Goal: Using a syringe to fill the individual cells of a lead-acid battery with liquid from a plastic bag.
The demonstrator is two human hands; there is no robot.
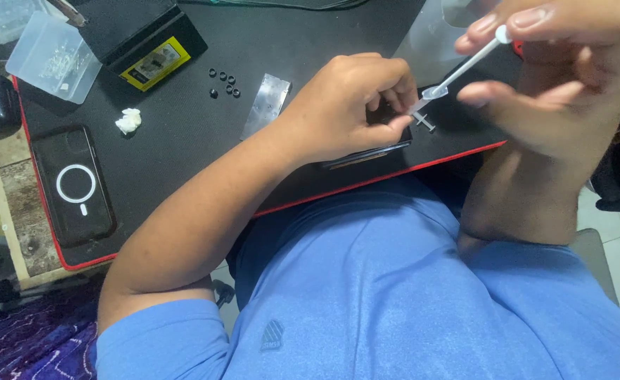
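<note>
We are holding a small clear syringe (464,67) slantwise above the black mat (183,141), its white plunger end up between the thumb and fingers of our right hand (556,77), which is pinching closed on it, its tip pointing down toward our left hand (352,105). The left hand is curling over a dark flat device (373,151) lying near the mat's front edge, fingertips pressing together on something too small to make out; whether they are gripping the device itself we cannot tell. The syringe tip is sitting just beside those fingertips, and a small cross-shaped metal piece (424,121) is lying on the mat right under it.

Farther left, a strip of shiny metal (266,104) is lying flat, with a cluster of tiny black rings (224,82) near it and a crumpled white wad (129,120) beyond. A black box with a yellow label (148,46) is resting at the mat's far side, next to a clear plastic container (53,56). A phone case with a white ring (74,184) is lying at the left end.
</note>
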